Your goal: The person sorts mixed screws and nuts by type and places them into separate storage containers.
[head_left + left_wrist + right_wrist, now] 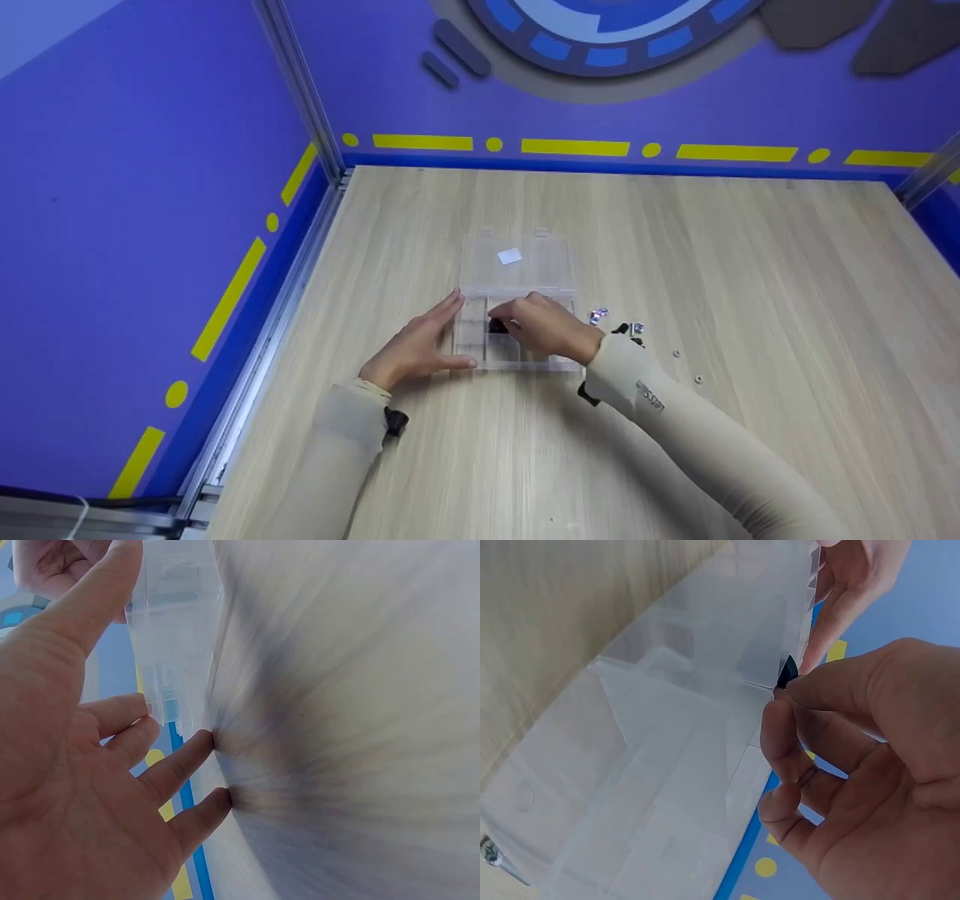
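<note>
A clear plastic box point(471, 349) sits on a wooden table point(787, 300), with its lid point(544, 271) laid back on the far side. A little white paper point(510, 256) is on the lid. The box has thin walls inside that make small rooms. The left hand point(420, 345) is at the left side of the box, its fingers spread out and not curled around anything. Its thumb is by the near left corner, and two of its fingertips touch the table. The right hand point(546, 328) reaches over the box and pinches a small black piece point(496, 326) between its thumb and finger. The black piece is at one of the rooms left of the middle; I can't tell if it touches the bottom. To the right of the box, some shiny metal bits point(598, 316) lie on the table. Near them, partly behind the right sleeve point(660, 412), are a few black bits point(620, 328) and another shiny bit point(637, 328). Two little metal rings, one farther point(676, 353) and one nearer point(699, 379), lie farther right, apart from each other. Behind the table is a blue wall point(420, 105) with yellow stripes point(575, 148) and dots.
</note>
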Tool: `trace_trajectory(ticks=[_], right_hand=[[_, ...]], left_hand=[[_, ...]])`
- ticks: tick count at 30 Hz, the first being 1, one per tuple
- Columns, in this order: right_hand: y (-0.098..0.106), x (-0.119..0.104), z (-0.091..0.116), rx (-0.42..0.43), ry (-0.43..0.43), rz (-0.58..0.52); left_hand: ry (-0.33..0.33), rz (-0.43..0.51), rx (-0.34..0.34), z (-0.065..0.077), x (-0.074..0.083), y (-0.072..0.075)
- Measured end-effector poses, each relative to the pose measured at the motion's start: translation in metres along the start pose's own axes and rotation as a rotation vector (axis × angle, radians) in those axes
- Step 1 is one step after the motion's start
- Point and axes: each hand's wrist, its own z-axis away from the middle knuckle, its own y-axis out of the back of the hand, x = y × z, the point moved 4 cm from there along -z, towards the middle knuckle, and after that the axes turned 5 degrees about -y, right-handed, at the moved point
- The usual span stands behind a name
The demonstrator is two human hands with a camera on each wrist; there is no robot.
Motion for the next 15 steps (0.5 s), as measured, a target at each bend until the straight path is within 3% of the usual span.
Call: trace_trajectory(ticks=[15], right_hand=[[-0.0012, 0.0028, 0.0017, -0.013, -0.034, -0.030]], left_hand=[[0.011, -0.007, -0.001, 0.0000, 0.0004, -0.0003]])
